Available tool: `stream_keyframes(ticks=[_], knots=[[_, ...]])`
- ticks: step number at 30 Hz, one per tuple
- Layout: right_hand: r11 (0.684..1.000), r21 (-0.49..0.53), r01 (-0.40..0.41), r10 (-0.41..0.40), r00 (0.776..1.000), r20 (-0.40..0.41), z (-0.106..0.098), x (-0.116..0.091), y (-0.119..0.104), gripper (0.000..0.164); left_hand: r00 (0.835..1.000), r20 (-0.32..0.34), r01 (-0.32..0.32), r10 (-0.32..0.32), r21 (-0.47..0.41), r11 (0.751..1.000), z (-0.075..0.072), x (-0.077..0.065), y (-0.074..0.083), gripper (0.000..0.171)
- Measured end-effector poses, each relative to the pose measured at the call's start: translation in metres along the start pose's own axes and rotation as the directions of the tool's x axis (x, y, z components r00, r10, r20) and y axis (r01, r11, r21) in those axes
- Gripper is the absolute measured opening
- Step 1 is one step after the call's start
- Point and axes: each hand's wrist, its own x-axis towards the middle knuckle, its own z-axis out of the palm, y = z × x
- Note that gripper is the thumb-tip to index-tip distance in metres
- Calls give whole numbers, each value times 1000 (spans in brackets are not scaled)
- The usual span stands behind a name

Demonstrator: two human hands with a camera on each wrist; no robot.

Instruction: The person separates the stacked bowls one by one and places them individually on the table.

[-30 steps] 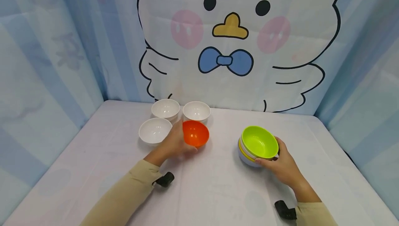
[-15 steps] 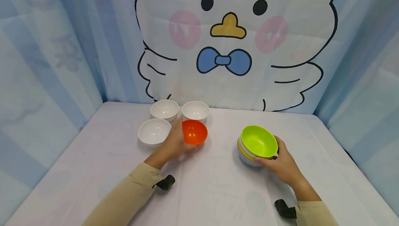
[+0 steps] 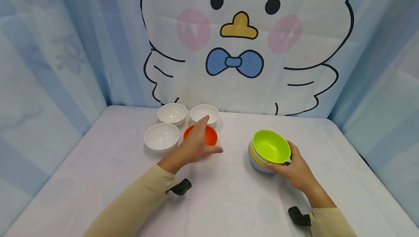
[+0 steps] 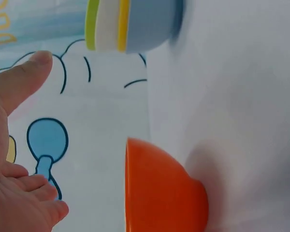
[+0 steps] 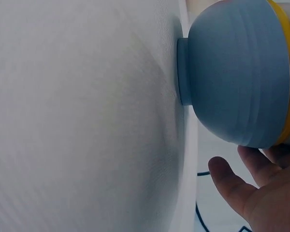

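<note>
An orange bowl (image 3: 211,136) stands upright on the table, partly hidden by my left hand (image 3: 193,147). The fingers are extended and the thumb spread; the left wrist view shows a gap between the hand and the orange bowl (image 4: 162,193). To the right is a stack of nested bowls: a lime green bowl (image 3: 271,146) on top, then a white one, a yellow bowl (image 3: 256,157) and a pale blue bowl (image 5: 237,72) at the bottom. My right hand (image 3: 297,168) holds the stack's right side, thumb in front and fingers behind.
Three white bowls stand close to the orange one: a front left bowl (image 3: 162,136), a back left bowl (image 3: 172,113) and a back right bowl (image 3: 204,112). A cartoon-printed curtain (image 3: 242,88) hangs behind the table (image 3: 226,200).
My left hand has come away from the orange bowl's left side, shifting up and to the right over it. My right hand and the stack stay in place.
</note>
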Motion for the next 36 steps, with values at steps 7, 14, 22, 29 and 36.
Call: stream_keyframes(ticks=[7,14,22,29,36], knots=[[1000,-2,14,-14,1000,28,-1,1,1,109,987,152,-55,57,-18,998,13,9,20,109],[999,3,33,-34,999,37,-2,1,1,107,953,259,-135,154,-92,987,35,24,35,108],[999,21,40,-41,998,47,-1,-1,3,110,923,325,-188,207,-88,978,58,41,48,112],[999,30,41,-43,996,74,-3,0,6,105,910,356,-169,214,-152,974,74,53,55,115],[999,31,40,-43,996,77,-2,1,7,105,895,385,-176,224,-155,972,87,58,57,118]])
